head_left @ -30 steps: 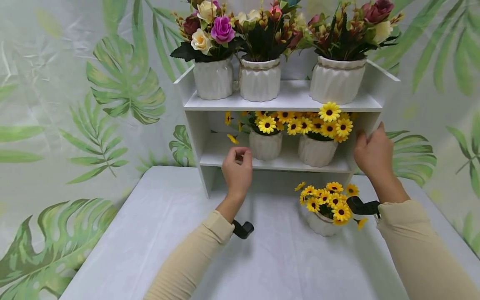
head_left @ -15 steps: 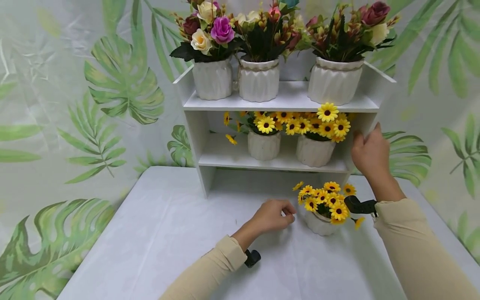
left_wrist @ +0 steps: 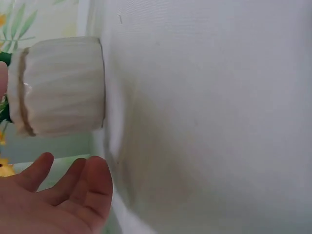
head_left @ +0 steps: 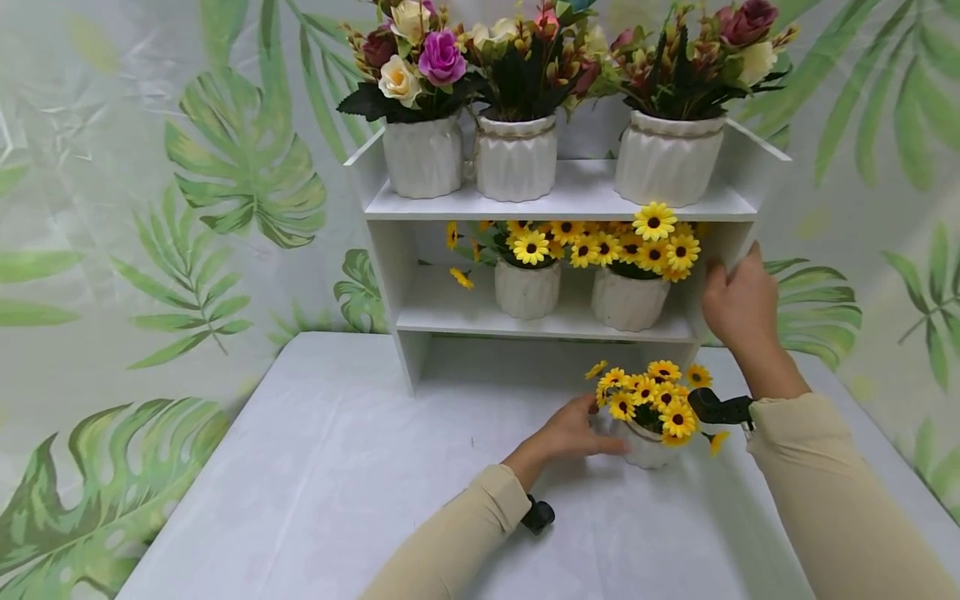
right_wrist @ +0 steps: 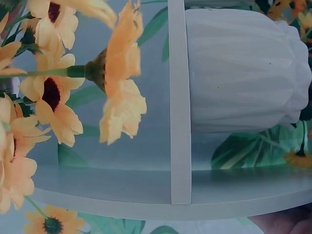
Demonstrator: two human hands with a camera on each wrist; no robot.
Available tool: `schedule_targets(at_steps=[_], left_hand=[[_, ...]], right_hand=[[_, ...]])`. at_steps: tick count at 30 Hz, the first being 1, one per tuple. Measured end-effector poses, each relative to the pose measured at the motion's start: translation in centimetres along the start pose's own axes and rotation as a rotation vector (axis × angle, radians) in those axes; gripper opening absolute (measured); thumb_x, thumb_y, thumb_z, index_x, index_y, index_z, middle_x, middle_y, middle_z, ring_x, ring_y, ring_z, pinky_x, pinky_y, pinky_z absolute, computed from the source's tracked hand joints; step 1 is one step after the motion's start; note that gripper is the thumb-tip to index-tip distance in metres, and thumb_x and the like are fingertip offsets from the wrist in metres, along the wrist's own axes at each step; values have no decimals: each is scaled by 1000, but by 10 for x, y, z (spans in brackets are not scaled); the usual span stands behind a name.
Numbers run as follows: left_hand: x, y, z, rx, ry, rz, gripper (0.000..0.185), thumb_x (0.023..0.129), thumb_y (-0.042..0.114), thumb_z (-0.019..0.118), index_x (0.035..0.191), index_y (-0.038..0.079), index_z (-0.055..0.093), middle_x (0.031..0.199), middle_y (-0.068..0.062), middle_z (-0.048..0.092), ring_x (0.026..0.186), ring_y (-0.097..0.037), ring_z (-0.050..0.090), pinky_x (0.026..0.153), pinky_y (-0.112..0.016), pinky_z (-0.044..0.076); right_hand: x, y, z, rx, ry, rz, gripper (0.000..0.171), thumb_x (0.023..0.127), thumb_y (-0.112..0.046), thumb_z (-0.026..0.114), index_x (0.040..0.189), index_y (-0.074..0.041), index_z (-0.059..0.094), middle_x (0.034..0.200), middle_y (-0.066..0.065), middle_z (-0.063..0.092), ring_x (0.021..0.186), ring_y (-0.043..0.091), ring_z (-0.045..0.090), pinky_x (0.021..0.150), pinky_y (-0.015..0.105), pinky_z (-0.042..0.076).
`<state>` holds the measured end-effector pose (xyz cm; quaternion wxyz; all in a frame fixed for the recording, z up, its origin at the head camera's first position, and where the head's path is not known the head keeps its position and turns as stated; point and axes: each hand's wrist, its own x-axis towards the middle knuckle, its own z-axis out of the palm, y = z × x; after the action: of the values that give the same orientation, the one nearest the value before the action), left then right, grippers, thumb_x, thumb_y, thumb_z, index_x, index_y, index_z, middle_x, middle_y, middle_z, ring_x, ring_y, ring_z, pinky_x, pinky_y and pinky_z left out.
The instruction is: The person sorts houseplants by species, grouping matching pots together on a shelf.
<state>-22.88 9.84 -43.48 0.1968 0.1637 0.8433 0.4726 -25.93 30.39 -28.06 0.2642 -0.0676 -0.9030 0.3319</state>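
A white ribbed pot (head_left: 647, 450) of yellow daisy-like flowers (head_left: 663, 398) stands on the table before the shelf. My left hand (head_left: 573, 433) reaches in at the left of this pot, thumb and fingers spread apart. In the left wrist view, a gap shows between the curved fingers (left_wrist: 95, 183) and the pot's wall; the thumb overlaps its rim at the left edge. My right hand (head_left: 742, 308) grips the right side panel of the white shelf (head_left: 543, 327), thumb on the inner side and the other fingers mostly hidden behind. The right wrist view shows that panel's edge and a middle-level pot (right_wrist: 234, 70).
Two pots of yellow flowers, a left one (head_left: 527, 292) and a right one (head_left: 628, 302), stand on the middle board. Three larger rose pots, including one at the right end (head_left: 667, 162), occupy the top. A leaf-print cloth (head_left: 247, 167) hangs behind the white-covered table (head_left: 315, 467).
My left hand has left the front of the middle board, come down and right across the table, and opened out beside the lower flower pot. The right hand stays on the shelf's side.
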Motion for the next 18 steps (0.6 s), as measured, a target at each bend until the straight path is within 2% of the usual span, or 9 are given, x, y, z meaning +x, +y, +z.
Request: schedule_targets(at_steps=[4, 8, 13, 18], left_hand=[[7, -1, 6, -56, -21, 46, 78, 79, 31, 84, 147, 23, 46, 150, 1, 50, 139, -18, 46, 113, -37, 42], [12, -2, 12, -111, -41, 86, 76, 79, 29, 84, 145, 30, 47, 152, 9, 47, 143, -12, 41, 118, -36, 36], [17, 0, 18, -214, -41, 99, 69, 77, 23, 85, 137, 37, 53, 138, 18, 56, 133, -4, 48, 117, -35, 36], [23, 6, 26, -307, -17, 188, 68, 74, 11, 87, 130, 33, 56, 125, 20, 61, 116, 4, 54, 108, -23, 40]], right_hand=[[0, 1, -1, -3, 11, 7, 56, 106, -31, 30, 150, 3, 28, 140, 37, 47, 120, 60, 51, 91, 72, 45], [0, 1, -2, 0, 11, 5, 56, 106, -31, 29, 150, 3, 27, 141, 37, 47, 121, 60, 51, 91, 72, 45], [0, 0, -1, -3, 10, 0, 56, 106, -31, 29, 150, 3, 27, 141, 37, 47, 121, 60, 51, 92, 72, 45], [0, 0, 0, -10, 9, -8, 55, 107, -30, 29, 150, 4, 25, 141, 38, 46, 120, 60, 51, 91, 72, 46]])
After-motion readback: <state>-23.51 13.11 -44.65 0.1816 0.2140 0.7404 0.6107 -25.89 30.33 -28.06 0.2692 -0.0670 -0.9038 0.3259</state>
